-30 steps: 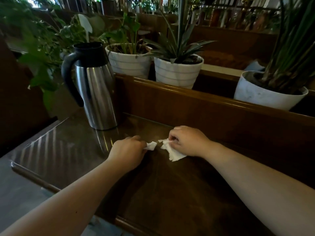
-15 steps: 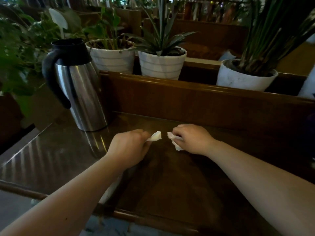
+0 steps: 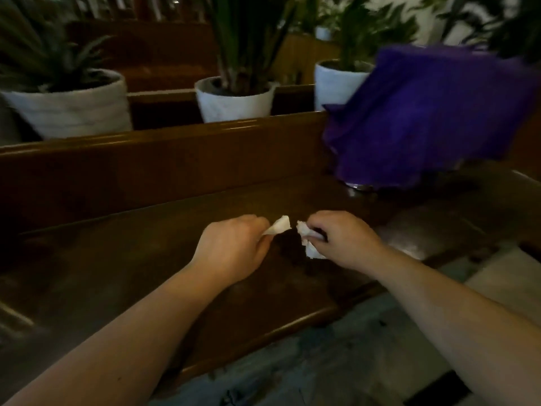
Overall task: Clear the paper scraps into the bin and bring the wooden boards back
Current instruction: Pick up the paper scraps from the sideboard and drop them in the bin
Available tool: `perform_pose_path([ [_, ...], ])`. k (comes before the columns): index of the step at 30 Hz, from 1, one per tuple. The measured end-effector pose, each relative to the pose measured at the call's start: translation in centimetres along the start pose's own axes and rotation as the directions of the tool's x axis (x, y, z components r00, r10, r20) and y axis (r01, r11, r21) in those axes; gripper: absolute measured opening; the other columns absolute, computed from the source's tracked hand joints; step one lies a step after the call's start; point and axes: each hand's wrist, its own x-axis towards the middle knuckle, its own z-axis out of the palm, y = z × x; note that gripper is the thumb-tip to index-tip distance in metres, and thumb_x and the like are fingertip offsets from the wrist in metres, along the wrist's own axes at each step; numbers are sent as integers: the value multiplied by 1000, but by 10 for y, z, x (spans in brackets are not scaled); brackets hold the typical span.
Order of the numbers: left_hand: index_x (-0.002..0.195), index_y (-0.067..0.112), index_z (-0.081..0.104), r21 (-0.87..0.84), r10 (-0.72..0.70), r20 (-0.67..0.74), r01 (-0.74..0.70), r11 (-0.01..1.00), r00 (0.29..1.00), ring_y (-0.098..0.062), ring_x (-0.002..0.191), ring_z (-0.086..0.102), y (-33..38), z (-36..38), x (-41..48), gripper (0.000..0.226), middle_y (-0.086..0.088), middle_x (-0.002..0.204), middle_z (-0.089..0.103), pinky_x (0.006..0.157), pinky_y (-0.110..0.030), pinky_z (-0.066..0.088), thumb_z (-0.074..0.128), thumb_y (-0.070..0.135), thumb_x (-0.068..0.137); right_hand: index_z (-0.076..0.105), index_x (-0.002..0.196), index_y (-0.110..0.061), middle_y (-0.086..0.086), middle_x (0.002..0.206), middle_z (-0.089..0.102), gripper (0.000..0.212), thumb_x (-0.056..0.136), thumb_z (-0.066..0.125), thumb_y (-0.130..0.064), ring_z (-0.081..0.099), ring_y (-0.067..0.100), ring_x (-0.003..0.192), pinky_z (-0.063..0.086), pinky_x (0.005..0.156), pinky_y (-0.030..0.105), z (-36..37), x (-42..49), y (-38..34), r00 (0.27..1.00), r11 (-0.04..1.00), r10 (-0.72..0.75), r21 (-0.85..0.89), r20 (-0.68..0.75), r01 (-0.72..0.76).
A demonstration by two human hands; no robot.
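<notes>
- Over the dark shiny wooden table, both hands sit close together, each closed on paper.
- Left hand pinches a small white paper scrap at its fingertips.
- Right hand is curled round a crumpled white paper wad.
- Picking up looks done; I think carrying comes next.
- No bin or wooden boards show, so they must be found first.
- A blurry purple cloth sits at the right.

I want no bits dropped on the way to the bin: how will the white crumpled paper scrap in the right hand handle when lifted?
The white crumpled paper scrap looks thin and creased, so probably floppy and very light. Pinched in the right hand, its loose end hangs below the fingers, so it might flutter or tear.
</notes>
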Motion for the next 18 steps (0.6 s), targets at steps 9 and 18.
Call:
perform_pose_path([
  [9,91,26,60,-78,311,78,-305,949,947,-12,70,59,152,55,46,23,7,82,61,53,-28,44,42,40,89,58,78,-20,-7,69,52,10,86,64,-23,48,11,60,37,50,28,-28,-166,104,942,957,290,50,-167,-285],
  [18,98,18,60,-219,364,274,-311,925,890,-28,87,61,294,174,20,22,-6,97,65,62,-37,46,46,33,91,47,61,-9,8,58,46,30,86,62,-11,45,24,52,32,49,35,14,-362,198,805,792,590,236,-58,-564],
])
